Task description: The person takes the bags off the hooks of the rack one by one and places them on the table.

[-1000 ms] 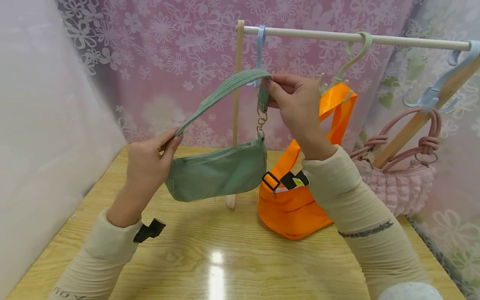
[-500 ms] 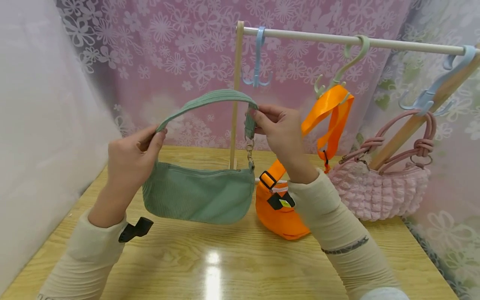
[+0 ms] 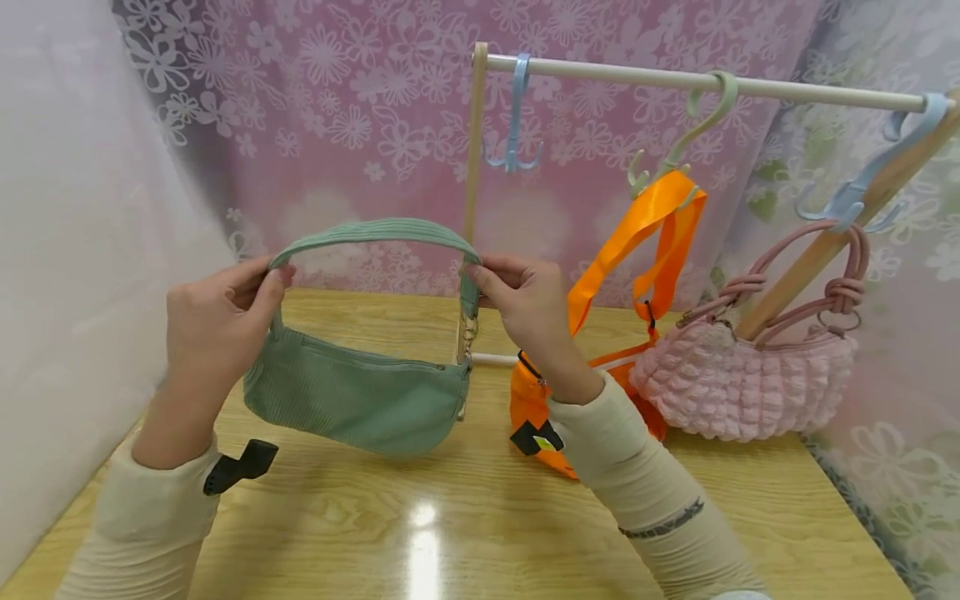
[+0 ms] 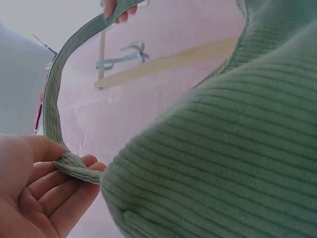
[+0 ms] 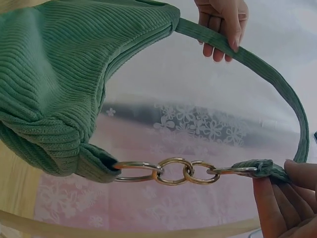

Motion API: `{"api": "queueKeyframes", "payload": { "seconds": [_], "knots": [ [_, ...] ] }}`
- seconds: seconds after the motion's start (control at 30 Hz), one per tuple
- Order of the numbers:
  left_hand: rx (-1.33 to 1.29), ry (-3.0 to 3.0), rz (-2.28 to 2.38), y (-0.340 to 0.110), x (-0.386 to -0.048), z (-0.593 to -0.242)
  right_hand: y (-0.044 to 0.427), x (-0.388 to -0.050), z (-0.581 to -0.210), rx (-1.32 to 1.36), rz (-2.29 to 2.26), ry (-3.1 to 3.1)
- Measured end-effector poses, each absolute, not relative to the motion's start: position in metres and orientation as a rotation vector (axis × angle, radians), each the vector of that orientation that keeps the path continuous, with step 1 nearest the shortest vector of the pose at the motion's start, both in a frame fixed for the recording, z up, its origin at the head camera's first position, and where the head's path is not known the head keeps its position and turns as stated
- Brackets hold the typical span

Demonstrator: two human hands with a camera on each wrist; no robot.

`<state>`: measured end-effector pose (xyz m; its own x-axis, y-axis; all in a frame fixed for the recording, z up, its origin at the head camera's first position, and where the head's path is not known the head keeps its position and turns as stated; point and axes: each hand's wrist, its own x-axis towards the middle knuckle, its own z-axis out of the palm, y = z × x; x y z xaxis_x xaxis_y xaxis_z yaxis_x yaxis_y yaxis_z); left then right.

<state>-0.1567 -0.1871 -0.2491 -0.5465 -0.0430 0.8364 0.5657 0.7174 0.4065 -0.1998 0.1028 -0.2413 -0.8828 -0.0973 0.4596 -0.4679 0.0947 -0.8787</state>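
Note:
A green corduroy handbag [image 3: 360, 392] hangs by its strap between my two hands, over the table. My left hand [image 3: 217, 325] pinches the strap [image 3: 375, 231] near its left end, between thumb and fingers. At the other end, my right hand [image 3: 532, 317] pinches the strap just above the gold chain rings [image 5: 176, 171]. The strap arches up between the hands. In the left wrist view the bag's ribbed side [image 4: 213, 144] fills much of the picture, with the left thumb and fingers [image 4: 52, 148] on the strap.
A rack with a white bar [image 3: 615, 73] stands behind. A blue hook [image 3: 513, 125] hangs at its left with nothing on it. An orange bag [image 3: 528, 400] hangs from a green hook [image 3: 708, 121]. A pink puffy bag [image 3: 750, 383] hangs from another blue hook [image 3: 855, 187].
Both hands have moved down and to the left, carrying the green handbag away from the rack. The left blue hook now shows fully. The strap is held in the same pinches.

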Motion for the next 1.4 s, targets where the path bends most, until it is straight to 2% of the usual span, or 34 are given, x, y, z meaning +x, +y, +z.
{"api": "queueKeyframes", "payload": {
  "seconds": [0.47, 0.7, 1.0, 1.4],
  "knots": [
    [-0.274, -2.161, -0.912, -0.218, -0.139, -0.255, 0.075, -0.197, -0.255, 0.676, 1.905, -2.101],
    [-0.134, -2.341, -0.799, -0.242, -0.13, -0.259, 0.055, -0.204, -0.256, 0.618, 1.968, -2.21],
    [0.04, -2.499, -0.662, -0.265, -0.12, -0.255, 0.03, -0.21, -0.263, 0.669, 2.02, -2.251],
    [0.067, -2.733, -0.675, -0.291, -0.142, -0.27, 0.006, -0.221, -0.289, 0.504, 1.967, -2.456]
  ]
}}
